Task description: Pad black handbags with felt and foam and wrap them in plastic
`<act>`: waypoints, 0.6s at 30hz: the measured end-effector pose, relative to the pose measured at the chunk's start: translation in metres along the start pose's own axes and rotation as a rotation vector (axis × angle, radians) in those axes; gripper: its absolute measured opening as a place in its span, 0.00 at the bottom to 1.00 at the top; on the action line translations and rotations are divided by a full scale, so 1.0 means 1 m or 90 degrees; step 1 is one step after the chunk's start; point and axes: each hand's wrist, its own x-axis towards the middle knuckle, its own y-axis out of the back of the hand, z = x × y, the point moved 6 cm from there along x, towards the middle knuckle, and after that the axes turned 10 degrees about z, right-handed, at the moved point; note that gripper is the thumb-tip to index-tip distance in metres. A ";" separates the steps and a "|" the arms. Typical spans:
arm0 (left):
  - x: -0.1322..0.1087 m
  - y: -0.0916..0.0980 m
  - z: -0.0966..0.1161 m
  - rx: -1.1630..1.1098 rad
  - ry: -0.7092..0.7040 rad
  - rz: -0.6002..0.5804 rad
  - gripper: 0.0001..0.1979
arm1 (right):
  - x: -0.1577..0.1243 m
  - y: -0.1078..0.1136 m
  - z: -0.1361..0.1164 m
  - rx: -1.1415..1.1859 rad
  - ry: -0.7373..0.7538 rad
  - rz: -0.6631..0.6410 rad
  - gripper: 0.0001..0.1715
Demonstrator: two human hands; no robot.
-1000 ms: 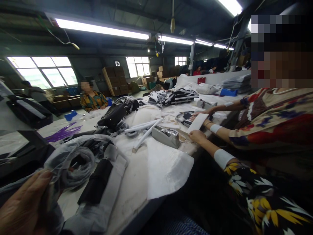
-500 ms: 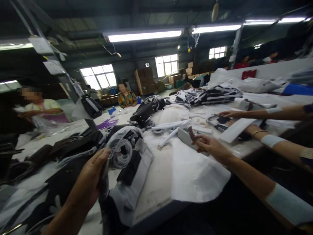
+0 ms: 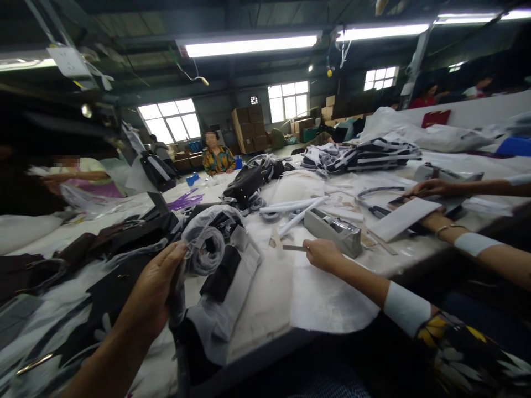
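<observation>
My left hand grips the edge of a black bag on the table's near edge. The bag is partly covered in pale wrapping, and a coiled strap wrapped in clear plastic lies on it. My right hand pinches the end of a short, flat brown strip, which points left toward the bag. Just behind that hand stands a grey tape dispenser. Below it a white sheet hangs over the table edge.
A co-worker's hands at the right work by a white flat piece. Dark bags crowd the left. White rolled tubes and a pile of black-and-white pieces lie farther back. Other people sit across the table.
My right hand has moved left and slightly down from the tape dispenser, carrying the brown strip, which has turned from upright to level. My left hand keeps its hold on the bag.
</observation>
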 end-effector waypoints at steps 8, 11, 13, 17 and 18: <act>-0.002 -0.004 0.004 0.000 -0.036 -0.041 0.19 | 0.023 0.004 -0.015 0.211 0.026 -0.072 0.18; -0.004 -0.004 0.004 0.016 -0.030 -0.037 0.20 | 0.030 0.011 -0.024 0.299 0.047 -0.076 0.21; -0.005 -0.005 0.006 0.011 -0.032 -0.041 0.21 | 0.032 0.019 -0.029 0.336 0.050 -0.075 0.22; -0.006 -0.004 0.007 0.010 -0.039 -0.032 0.21 | 0.020 0.038 -0.058 0.454 0.085 -0.072 0.26; -0.005 -0.004 0.006 0.012 -0.041 -0.035 0.20 | 0.012 0.041 -0.071 0.492 0.111 -0.087 0.26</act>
